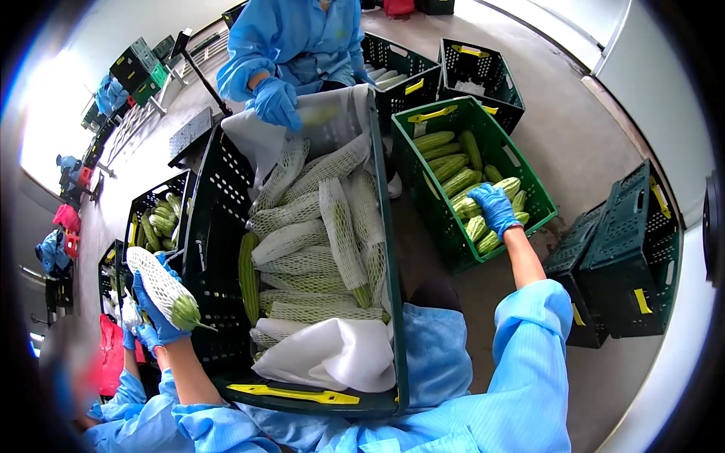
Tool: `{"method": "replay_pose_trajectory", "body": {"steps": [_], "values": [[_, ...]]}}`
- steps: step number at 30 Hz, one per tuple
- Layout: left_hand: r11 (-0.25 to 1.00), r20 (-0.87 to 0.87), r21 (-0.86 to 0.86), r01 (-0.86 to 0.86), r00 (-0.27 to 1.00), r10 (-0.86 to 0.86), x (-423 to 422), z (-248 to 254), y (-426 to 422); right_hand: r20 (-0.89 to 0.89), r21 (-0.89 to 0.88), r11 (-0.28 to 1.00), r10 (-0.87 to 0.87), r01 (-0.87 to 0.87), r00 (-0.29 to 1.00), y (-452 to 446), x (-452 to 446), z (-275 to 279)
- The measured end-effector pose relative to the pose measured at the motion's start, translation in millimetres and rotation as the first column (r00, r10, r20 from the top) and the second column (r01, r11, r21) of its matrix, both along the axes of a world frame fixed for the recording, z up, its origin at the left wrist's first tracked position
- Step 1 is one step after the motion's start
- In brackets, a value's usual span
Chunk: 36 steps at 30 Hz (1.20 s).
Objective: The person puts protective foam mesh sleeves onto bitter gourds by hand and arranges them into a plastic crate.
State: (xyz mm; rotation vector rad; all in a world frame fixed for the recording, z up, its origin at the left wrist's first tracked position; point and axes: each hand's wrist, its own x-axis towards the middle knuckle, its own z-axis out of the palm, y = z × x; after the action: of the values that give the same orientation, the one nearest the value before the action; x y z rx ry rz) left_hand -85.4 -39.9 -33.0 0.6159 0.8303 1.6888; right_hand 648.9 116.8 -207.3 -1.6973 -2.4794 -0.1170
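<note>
Grasping a netted gourd [158,279] in left hand [157,308], touching bare gourds [462,181] remaining under right hand [495,209], cannot tell if gripping; with many packed gourds [293,245] already netted between both

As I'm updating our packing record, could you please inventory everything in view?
Large crate: one, dark green, centre
Netted bitter gourds: over ten, green under white, inside it
White sheeting: count unclear, white, its near and far ends
Green crate: one, green, right of centre
Bare bitter gourds: over ten, green, mostly in green crate
Other crates: several, mostly dark, around
Likely platform scale: one, dark, far left
Red items: several, red, left
Co-workers: several, blue-coated, across and left
Left hand: one, blue-gloved, holding a netted gourd
Right hand: one, blue-gloved, at green crate's gourds
</note>
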Motion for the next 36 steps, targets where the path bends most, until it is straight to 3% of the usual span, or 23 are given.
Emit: {"method": "replay_pose_trajectory", "body": {"steps": [1,4,6,7,11,14,16,18,20,21,22,24,25,26,27,30,31,32,33,34,36], "values": [[1.0,0.084,0.008,0.007,0.996,-0.007,1,-2,-2,0.068,-0.037,0.999,-0.003,0.005,0.998,4,4,-9],[1.0,-0.057,-0.003,0.026,0.998,-0.026,-7,-1,-1,0.204,-0.117,0.993,0.006,0.018,0.979,17,12,-32],[0.999,-0.051,-0.018,0.032,0.998,-0.033,-11,-1,-3,0.207,-0.124,0.992,0.012,0.014,0.978,20,12,-46],[0.999,-0.047,-0.033,0.018,0.999,-0.02,-11,1,-4,0.249,-0.211,0.976,0.009,0.045,0.969,23,13,-51],[0.998,-0.052,-0.056,-0.001,0.999,-0.002,-8,5,-6,0.292,-0.23,0.963,-0.067,0.138,0.954,23,8,-63],[0.998,-0.06,-0.053,0.021,0.998,-0.025,-4,12,-7,0.254,-0.257,0.959,-0.047,0.115,0.966,28,8,-58],[0.999,-0.057,-0.051,0.0,0.998,-0.003,1,12,-7,0.327,-0.175,0.977,-0.063,0.126,0.943,26,11,-58],[0.998,-0.05,-0.049,-0.035,0.998,0.033,2,12,-6,0.262,-0.062,0.975,-0.192,0.215,0.946,21,8,-49],[0.985,-0.008,-0.027,-0.169,0.986,0.169,30,21,-5,0.02,-0.056,0.965,-0.254,0.255,0.967,23,26,-71],[0.994,-0.004,-0.02,-0.103,0.995,0.103,28,20,-6,-0.144,-0.158,0.936,-0.337,0.314,0.931,17,19,-60],[0.999,-0.001,-0.012,-0.036,0.999,0.036,23,19,-7,-0.059,-0.364,0.824,-0.484,0.433,0.873,17,14,-51],[0.995,-0.027,-0.044,0.088,0.996,-0.089,4,19,-7,0.096,-0.473,0.74,-0.497,0.479,0.863,13,12,-54],[0.987,-0.053,-0.083,0.141,0.988,-0.145,-12,19,-5,0.072,-0.379,0.86,-0.34,0.341,0.938,11,32,-92],[0.974,-0.077,-0.124,0.188,0.977,-0.198,-21,18,-5,0.162,-0.397,0.837,-0.341,0.377,0.926,10,24,-90],[0.98,-0.056,-0.049,0.193,0.979,-0.195,-13,15,-5,0.143,-0.37,0.847,-0.353,0.381,0.925,4,19,-86],[0.944,0.032,-0.068,-0.322,0.945,0.324,62,36,0,0.015,-0.253,0.916,-0.318,0.311,0.948,-11,17,-95],[0.975,-0.059,0.029,-0.219,0.974,0.221,48,30,-2,0.043,-0.406,0.842,-0.372,0.356,0.927,-9,10,-81],[0.977,-0.06,0.076,-0.2,0.977,0.204,35,20,-2,-0.132,-0.359,0.877,-0.387,0.32,0.912,-10,21,-104],[0.976,-0.062,0.123,-0.179,0.98,0.187,22,9,-1,-0.19,-0.318,0.9,-0.369,0.298,0.91,-12,19,-102],[0.959,0.046,0.139,-0.248,0.969,0.244,27,4,5,-0.271,-0.275,0.916,-0.366,0.292,0.89,-5,17,-103],[0.946,0.041,0.036,-0.323,0.946,0.321,22,-1,10,-0.362,-0.308,0.898,-0.416,0.314,0.834,9,1,-73]]}}
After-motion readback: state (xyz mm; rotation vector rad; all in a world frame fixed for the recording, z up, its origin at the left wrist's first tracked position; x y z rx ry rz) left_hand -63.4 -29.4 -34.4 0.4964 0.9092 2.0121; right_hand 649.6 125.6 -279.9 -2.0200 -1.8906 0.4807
